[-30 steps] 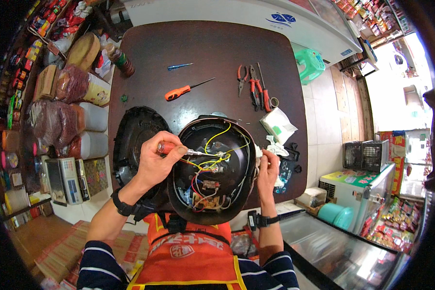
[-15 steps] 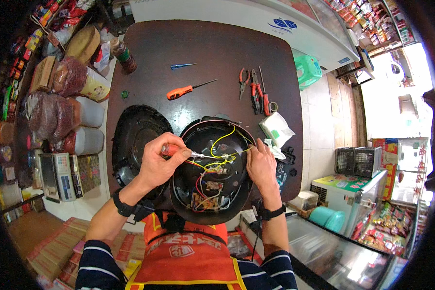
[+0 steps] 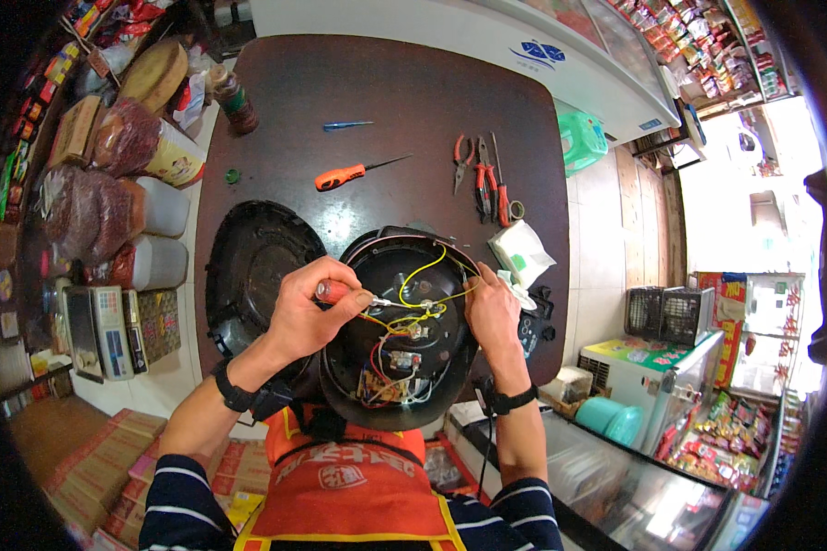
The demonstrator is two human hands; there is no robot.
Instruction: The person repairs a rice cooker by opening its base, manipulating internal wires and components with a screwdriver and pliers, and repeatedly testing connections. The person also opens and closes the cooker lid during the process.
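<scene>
My left hand (image 3: 317, 308) is closed around the red handle of a screwdriver (image 3: 334, 292). Its metal shaft reaches over a round black appliance housing (image 3: 347, 363), its tip close to the wire joints near the middle. Yellow-green wires (image 3: 418, 278) loop inside the housing, above a small circuit board (image 3: 386, 386) with red and white leads. One yellow wire runs to the right rim, into the closed fingertips of my right hand (image 3: 494, 312). The housing leans toward me at the table's near edge. Left of it lies a black oval cover (image 3: 257, 266), partly hidden by my left arm.
On the dark table (image 3: 285, 83) lie an orange screwdriver (image 3: 340, 176), a blue pen-like tool (image 3: 345, 126), red-handled pliers (image 3: 485, 184) and a roll of tape (image 3: 516, 210). A white tissue packet (image 3: 521, 253) and black parts sit right of the housing. A bottle (image 3: 234, 101) stands far left.
The view has shifted slightly. My left hand and the screwdriver have moved a little, with the shaft now lying flatter over the wires. My right hand keeps its place at the rim.
</scene>
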